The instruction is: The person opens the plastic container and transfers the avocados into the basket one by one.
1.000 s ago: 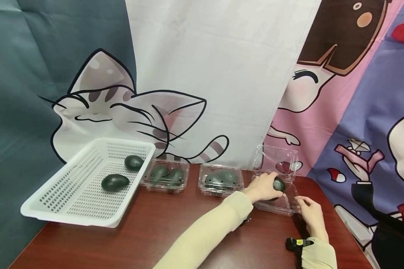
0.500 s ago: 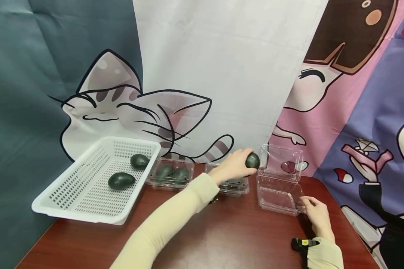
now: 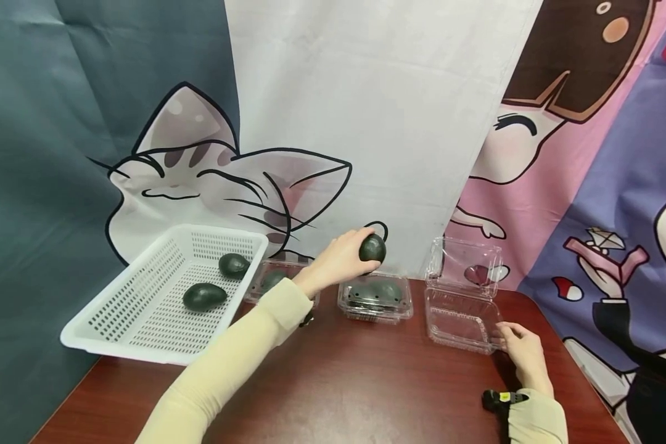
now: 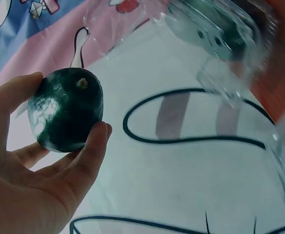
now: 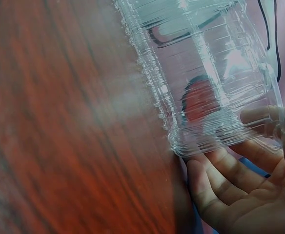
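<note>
A dark green avocado [image 3: 372,248] is held up in the air by my left hand [image 3: 338,260], over the closed middle container. In the left wrist view the thumb and fingers wrap the avocado [image 4: 67,109], its stem scar showing. At the right, a clear plastic clamshell container [image 3: 459,324] stands with its lid [image 3: 465,265] raised and no fruit inside. My right hand [image 3: 524,354] pinches that container's right side; in the right wrist view the thumb lies inside the wall and fingers outside.
A white perforated basket [image 3: 108,353] at the left holds two more avocados [image 3: 204,297]. Two closed clamshells with avocados, the middle container [image 3: 375,299] and the left container [image 3: 261,287], stand along the back by the printed cloth [image 3: 411,123]. My left forearm partly covers the left one.
My left hand has lifted the avocado up out of the open container and carried it leftward. The right hand stays at the container's side. The camera view has shifted slightly.
</note>
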Available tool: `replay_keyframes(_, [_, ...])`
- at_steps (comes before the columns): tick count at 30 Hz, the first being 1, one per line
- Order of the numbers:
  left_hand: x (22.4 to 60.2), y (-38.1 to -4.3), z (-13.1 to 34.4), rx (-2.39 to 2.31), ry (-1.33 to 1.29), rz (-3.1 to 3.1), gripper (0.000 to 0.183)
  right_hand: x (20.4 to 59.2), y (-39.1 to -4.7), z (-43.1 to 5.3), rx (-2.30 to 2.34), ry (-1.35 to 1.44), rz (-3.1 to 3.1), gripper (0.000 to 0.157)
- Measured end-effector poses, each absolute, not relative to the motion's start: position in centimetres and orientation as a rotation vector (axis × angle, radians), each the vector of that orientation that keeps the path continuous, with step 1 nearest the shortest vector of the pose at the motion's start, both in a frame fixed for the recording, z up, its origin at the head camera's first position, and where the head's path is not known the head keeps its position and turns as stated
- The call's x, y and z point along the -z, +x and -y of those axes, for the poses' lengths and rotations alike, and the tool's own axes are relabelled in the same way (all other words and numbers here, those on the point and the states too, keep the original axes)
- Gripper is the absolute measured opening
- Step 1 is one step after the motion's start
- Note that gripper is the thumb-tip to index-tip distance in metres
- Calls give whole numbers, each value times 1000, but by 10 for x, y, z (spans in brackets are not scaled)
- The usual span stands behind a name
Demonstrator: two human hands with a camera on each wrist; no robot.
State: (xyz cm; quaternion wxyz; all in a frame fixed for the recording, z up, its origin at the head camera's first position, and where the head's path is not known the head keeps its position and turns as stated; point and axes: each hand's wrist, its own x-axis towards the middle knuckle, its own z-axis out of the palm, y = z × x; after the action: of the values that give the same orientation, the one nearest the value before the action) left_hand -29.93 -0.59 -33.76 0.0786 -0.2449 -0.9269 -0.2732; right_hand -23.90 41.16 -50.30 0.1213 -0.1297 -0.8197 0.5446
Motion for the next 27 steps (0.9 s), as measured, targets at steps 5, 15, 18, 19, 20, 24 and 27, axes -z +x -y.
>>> replay_keyframes(5, [338,-294,33,815,-687,2753,66,503,-239,-411,-1619,-366,2393,37])
replay_keyframes(15, [341,-292,93,795,-597,2735,66,501,-237,-411,-1639,-355,2382,38])
replay_keyframes(18, [341,-291,113,810,-556,2739,67,501,-237,-411,-1630,-337,2385,38])
replay_keyframes(19, [342,-290,120,819,-544,2738,68,501,-238,-410,-1631,-332,2385,38])
replay_keyframes(20, [343,-289,127,831,-533,2741,69,501,-238,-410,-1634,-331,2384,38])
replay_keyframes(24, [349,-288,156,849,-509,2749,71,503,-237,-411,-1610,-351,2404,39])
replay_keyframes(27, [356,-288,177,828,-495,2741,68,503,-238,-412,-1559,-379,2423,40])
